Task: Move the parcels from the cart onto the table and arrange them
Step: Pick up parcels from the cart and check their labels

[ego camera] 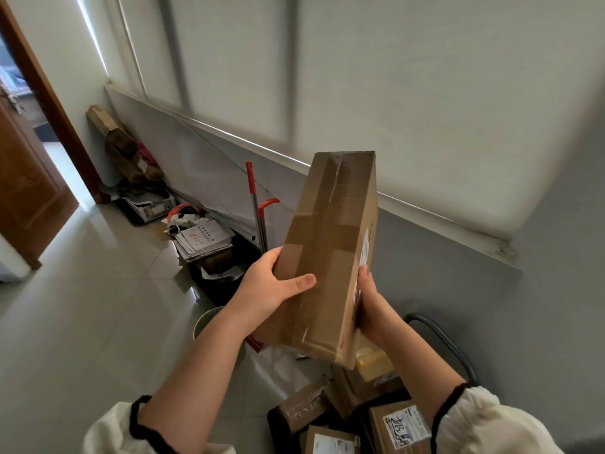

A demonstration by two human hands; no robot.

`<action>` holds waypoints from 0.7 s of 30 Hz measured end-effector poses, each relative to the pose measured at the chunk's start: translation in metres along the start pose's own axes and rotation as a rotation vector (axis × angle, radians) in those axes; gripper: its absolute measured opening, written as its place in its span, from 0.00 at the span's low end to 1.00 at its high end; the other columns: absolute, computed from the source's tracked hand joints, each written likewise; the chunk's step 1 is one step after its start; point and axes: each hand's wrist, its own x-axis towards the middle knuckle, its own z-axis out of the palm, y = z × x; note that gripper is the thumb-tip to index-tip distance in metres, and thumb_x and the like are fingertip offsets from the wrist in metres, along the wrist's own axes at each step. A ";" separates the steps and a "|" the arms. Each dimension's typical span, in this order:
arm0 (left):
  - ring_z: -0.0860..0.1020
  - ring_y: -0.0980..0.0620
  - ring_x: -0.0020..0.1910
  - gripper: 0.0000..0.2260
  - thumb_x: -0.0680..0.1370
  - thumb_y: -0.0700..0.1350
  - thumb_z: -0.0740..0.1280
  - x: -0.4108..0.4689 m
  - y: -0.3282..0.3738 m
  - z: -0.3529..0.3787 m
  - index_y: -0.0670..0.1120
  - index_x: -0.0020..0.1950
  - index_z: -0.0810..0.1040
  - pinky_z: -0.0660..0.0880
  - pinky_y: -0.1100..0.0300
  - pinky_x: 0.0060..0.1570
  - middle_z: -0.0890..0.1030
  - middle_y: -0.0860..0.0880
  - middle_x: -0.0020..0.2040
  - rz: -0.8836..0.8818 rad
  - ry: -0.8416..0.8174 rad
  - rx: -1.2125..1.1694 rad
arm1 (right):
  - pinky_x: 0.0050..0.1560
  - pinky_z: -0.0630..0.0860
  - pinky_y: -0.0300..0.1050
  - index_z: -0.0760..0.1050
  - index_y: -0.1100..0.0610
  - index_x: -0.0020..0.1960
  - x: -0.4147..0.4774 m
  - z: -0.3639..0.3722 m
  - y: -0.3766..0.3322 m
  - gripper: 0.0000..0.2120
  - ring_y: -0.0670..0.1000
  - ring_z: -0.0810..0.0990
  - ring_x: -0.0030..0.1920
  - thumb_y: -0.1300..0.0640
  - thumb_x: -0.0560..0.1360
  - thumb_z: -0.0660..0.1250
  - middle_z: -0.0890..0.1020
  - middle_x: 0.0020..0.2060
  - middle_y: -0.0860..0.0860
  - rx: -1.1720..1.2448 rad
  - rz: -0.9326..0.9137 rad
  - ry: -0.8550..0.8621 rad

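**Long carton held upright in both hands above the cart**

A long brown cardboard carton, sealed with clear and brown tape, is held in the air, stood on end and tilted slightly, in front of a grey wall. It is clear of everything below it. The left hand is clamped on the carton's lower left edge: the thumb is laid across the taped front face and the fingers are wrapped round behind. The right hand is pressed against the narrow right side, where a white shipping label is stuck. Its fingers are seen lying along that side, but whether the thumb is hooked round the carton cannot be told. The two hands are kept apart by the width of the carton.

Below the carton, at the bottom of the view, more parcels are piled in the cart, whose dark curved handle is seen just to the right of the right forearm. A parcel wrapped in yellow tape lies directly under the carton's lower end.

Against the wall to the left, a mop handle with red fittings is propped, a stack of papers is heaped on dark boxes, and a brown door is seen open.
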 end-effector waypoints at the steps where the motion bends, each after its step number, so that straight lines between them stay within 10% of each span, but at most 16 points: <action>1: 0.80 0.60 0.50 0.39 0.59 0.62 0.77 0.000 -0.002 0.001 0.60 0.67 0.66 0.78 0.65 0.43 0.77 0.54 0.62 0.008 -0.064 -0.082 | 0.68 0.66 0.59 0.56 0.48 0.76 -0.005 0.000 0.000 0.49 0.57 0.72 0.67 0.26 0.60 0.57 0.72 0.68 0.54 0.044 -0.026 -0.094; 3: 0.79 0.56 0.53 0.36 0.60 0.59 0.78 -0.002 -0.008 0.008 0.68 0.63 0.63 0.79 0.59 0.46 0.75 0.55 0.61 -0.010 -0.136 -0.121 | 0.55 0.77 0.54 0.70 0.52 0.68 -0.018 0.001 -0.003 0.40 0.58 0.79 0.59 0.27 0.65 0.55 0.79 0.60 0.57 0.148 -0.070 -0.248; 13: 0.73 0.59 0.60 0.34 0.58 0.64 0.76 -0.013 -0.023 0.022 0.75 0.57 0.59 0.76 0.58 0.55 0.70 0.63 0.62 0.077 0.004 -0.092 | 0.43 0.80 0.45 0.70 0.45 0.66 -0.035 -0.011 -0.029 0.23 0.53 0.83 0.51 0.50 0.72 0.69 0.83 0.52 0.51 -0.023 -0.197 -0.260; 21: 0.57 0.47 0.74 0.40 0.69 0.60 0.71 -0.020 -0.019 0.042 0.60 0.72 0.49 0.60 0.48 0.69 0.55 0.52 0.77 0.301 0.238 0.676 | 0.40 0.80 0.43 0.74 0.56 0.60 -0.031 -0.012 -0.008 0.12 0.51 0.84 0.45 0.64 0.79 0.60 0.85 0.46 0.52 0.087 -0.232 -0.177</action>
